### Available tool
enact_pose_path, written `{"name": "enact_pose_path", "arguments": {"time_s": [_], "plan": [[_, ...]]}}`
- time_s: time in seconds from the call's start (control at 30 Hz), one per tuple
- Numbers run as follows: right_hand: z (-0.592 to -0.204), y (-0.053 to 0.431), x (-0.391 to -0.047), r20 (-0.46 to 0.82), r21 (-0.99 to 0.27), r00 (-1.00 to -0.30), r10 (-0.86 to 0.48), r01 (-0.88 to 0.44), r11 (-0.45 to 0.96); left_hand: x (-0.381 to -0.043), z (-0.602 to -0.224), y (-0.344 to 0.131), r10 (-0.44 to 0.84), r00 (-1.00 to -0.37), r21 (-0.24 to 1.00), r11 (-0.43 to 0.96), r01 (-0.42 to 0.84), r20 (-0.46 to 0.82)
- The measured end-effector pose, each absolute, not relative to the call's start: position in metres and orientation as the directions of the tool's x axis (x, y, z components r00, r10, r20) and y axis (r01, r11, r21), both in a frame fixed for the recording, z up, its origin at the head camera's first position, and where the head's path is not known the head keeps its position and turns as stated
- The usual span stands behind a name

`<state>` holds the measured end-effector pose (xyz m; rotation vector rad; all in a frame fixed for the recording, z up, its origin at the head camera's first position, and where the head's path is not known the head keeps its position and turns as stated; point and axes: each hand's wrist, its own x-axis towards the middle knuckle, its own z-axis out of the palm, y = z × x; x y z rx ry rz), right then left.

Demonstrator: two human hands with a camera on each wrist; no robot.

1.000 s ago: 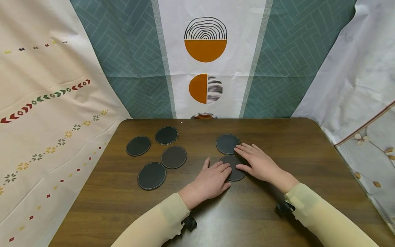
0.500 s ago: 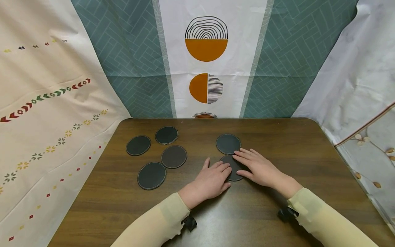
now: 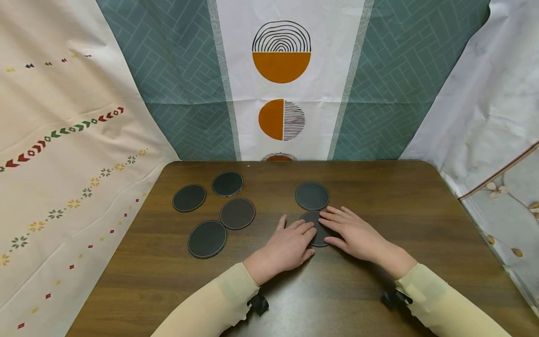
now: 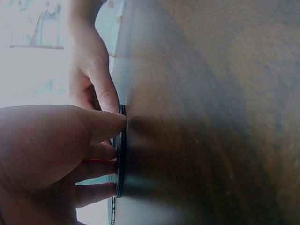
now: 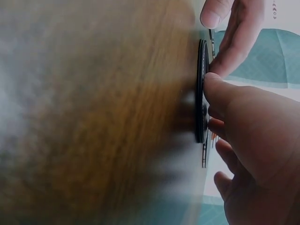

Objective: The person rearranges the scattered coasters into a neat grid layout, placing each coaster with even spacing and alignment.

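Observation:
Dark round coasters with stitched rims lie on the wooden table. On the near right coaster (image 3: pixel 321 230) the fingertips of both hands rest, left hand (image 3: pixel 288 245) at its left side and right hand (image 3: pixel 358 234) at its right. Fingers of each hand are extended and relaxed. From the side, in the right wrist view, this coaster (image 5: pixel 202 93) looks two layers thick. The left thumb (image 4: pixel 110 123) lies by its rim in the left wrist view. Just beyond is another coaster (image 3: pixel 312 196), its near edge meeting the first.
Several more coasters lie to the left: one at the back (image 3: pixel 228 183), one far left (image 3: pixel 189 198), one in the middle (image 3: pixel 237 213) and one nearest (image 3: pixel 207 239). Patterned cloths (image 3: pixel 185 117) hang behind and beside the brown table (image 3: pixel 294 304).
The right hand has drawn back slightly, its fingertips shifting off the edge of the far coaster toward the near one. The left hand and the coasters have stayed in place.

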<state>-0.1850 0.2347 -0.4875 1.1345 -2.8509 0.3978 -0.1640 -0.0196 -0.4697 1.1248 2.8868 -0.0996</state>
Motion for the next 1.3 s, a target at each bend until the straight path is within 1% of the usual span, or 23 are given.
{"name": "enact_pose_path", "arguments": {"time_s": [0.2, 0.6, 0.93, 1.17, 1.3], "plan": [[-0.486, 0.234, -0.18, 0.151, -0.222, -0.714, -0.683, -0.698, 0.681, -0.164, -0.47, -0.021, 0.673, -0.737, -0.048, 0.736, 0.675, -0.06], [-0.488, 0.232, -0.179, 0.147, -0.228, -0.708, -0.691, -0.704, 0.673, -0.163, -0.469, -0.022, 0.671, -0.738, -0.04, 0.737, 0.674, -0.076], [-0.484, 0.232, -0.179, 0.182, -0.177, -0.686, -0.704, -0.727, 0.663, -0.167, -0.47, -0.023, 0.687, -0.722, -0.041, 0.722, 0.691, -0.084], [-0.485, 0.231, -0.179, 0.193, -0.197, -0.688, -0.699, -0.726, 0.659, -0.17, -0.469, -0.028, 0.696, -0.714, -0.004, 0.715, 0.699, -0.077], [-0.485, 0.231, -0.177, 0.197, -0.212, -0.689, -0.697, -0.724, 0.656, -0.17, -0.466, -0.034, 0.703, -0.71, 0.016, 0.711, 0.703, -0.044]]}}
